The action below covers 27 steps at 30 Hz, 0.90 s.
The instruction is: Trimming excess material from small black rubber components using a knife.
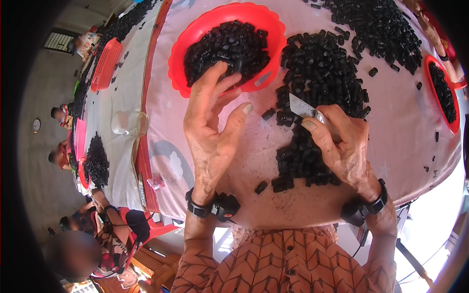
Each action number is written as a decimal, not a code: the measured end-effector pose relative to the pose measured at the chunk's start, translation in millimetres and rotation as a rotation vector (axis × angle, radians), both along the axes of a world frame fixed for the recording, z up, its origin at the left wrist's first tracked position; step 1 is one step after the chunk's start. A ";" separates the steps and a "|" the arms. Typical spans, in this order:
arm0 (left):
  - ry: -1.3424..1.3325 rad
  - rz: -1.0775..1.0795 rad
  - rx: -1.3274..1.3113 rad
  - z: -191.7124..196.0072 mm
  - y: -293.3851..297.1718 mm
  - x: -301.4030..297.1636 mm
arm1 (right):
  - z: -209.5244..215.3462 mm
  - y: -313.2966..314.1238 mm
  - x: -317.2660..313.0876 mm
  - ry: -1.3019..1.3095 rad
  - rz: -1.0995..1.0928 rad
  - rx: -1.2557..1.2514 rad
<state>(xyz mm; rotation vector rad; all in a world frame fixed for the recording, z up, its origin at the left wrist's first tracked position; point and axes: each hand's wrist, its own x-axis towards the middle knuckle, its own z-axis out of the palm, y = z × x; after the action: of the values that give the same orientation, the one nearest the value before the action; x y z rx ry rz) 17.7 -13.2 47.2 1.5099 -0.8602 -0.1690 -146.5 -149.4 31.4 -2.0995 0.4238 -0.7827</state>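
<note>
My left hand (207,129) is open, its thumb and fingers spread, and its fingertips overlap the near edge of a red scalloped bowl (177,63). Small black cylindrical parts, seemingly plastic, are heaped inside that bowl. A knife (300,105) with a flat, slanted blade is held in my right hand (344,144), its tip pointing up and left. Most of its handle is hidden by the fingers. The blade lies over the edge of a long pile of the same black parts (322,73). A few loose parts and dark crumbs lie between my hands.
Another heap of black parts (381,29) spreads at the far right, near a second red bowl (454,124) and another person's arm. To the left stand a glass jar (129,123) and a red plastic basket (106,65). Several people sit along the left side.
</note>
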 end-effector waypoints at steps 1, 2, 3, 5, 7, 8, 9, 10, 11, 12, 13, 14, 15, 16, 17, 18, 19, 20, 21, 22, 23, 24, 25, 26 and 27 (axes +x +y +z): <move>-0.022 -0.025 0.037 0.5 1.2 2.0 | 1.4 -0.9 0.2 -0.007 0.009 -0.020; -0.044 -0.050 0.075 0.3 2.2 3.5 | 2.6 -1.5 0.1 -0.014 0.017 -0.040; -0.087 -0.072 0.096 -2.6 3.0 4.6 | 3.1 -1.7 -0.2 -0.013 0.016 -0.042; -0.119 -0.075 0.124 -8.2 8.1 6.7 | 0.5 -1.1 1.1 -0.018 -0.003 -0.008; -0.152 -0.079 0.151 -14.6 10.0 7.6 | 1.7 -0.7 0.7 0.001 -0.004 0.013; -0.182 -0.109 0.173 -18.7 9.1 7.2 | 2.3 -0.3 0.6 0.020 -0.005 0.033; -0.214 -0.140 0.195 -22.1 8.0 6.1 | 1.9 0.2 0.7 0.020 -0.004 0.032; -0.214 -0.136 0.194 -24.7 6.0 3.8 | 1.0 0.2 1.2 0.012 -0.002 0.014; -0.221 -0.143 0.290 -27.3 3.2 0.6 | 0.4 0.2 1.6 0.004 0.000 -0.005; -0.228 -0.148 0.387 -30.6 0.4 -2.4 | 0.5 0.6 1.0 0.003 0.004 -0.006; -0.270 -0.125 0.377 -35.6 -2.0 -4.3 | 2.4 1.0 -0.4 0.015 0.002 0.005; -0.274 -0.119 0.375 -37.3 -2.7 -5.3 | 4.0 1.1 -1.1 0.026 0.001 0.016; -0.281 -0.119 0.410 -38.0 -2.7 -6.4 | 5.0 0.9 -0.7 0.021 0.005 0.013; -0.284 -0.124 0.446 -39.5 -2.5 -7.3 | 4.5 1.4 -0.9 0.015 0.006 0.011; -0.291 -0.120 0.466 -40.1 -2.4 -7.4 | 4.1 1.5 -0.7 0.009 0.007 0.009; -0.292 -0.119 0.464 -40.4 -2.9 -6.9 | 4.1 1.1 -0.4 0.008 0.007 0.008; -0.299 -0.124 0.470 -40.7 -3.1 -6.3 | 4.2 1.1 0.0 0.004 0.012 -0.015; -0.305 -0.128 0.474 -40.6 -2.9 -5.8 | 4.7 1.1 0.4 0.000 0.016 -0.039; -0.306 -0.125 0.472 -40.1 -2.1 -5.8 | 5.6 1.8 0.4 -0.002 0.019 -0.042; -0.256 -0.132 0.436 -40.7 -2.8 -6.0 | 5.9 1.5 -0.2 -0.002 0.009 -0.028; -0.205 -0.139 0.399 -41.3 -3.5 -6.1 | 6.4 1.2 -0.8 -0.001 0.000 -0.016; -0.205 -0.134 0.392 -44.6 -4.0 -5.3 | 6.3 1.0 -1.3 -0.002 0.004 -0.024; -0.028 -0.201 0.265 -45.9 -3.4 -3.8 | 7.1 1.6 -1.4 -0.011 -0.003 -0.018; 0.147 -0.267 0.136 -45.1 -3.1 -2.6 | 8.1 2.2 -1.3 -0.019 -0.009 -0.012; 0.142 -0.260 0.129 -42.1 -1.0 -2.1 | 9.2 2.7 -1.0 -0.024 -0.002 -0.020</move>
<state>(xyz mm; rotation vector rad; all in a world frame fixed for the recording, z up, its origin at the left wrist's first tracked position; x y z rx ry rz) 15.6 -14.2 5.1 1.4806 -0.9430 -0.5252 -147.5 -146.7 40.6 -2.1062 0.4074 -0.8153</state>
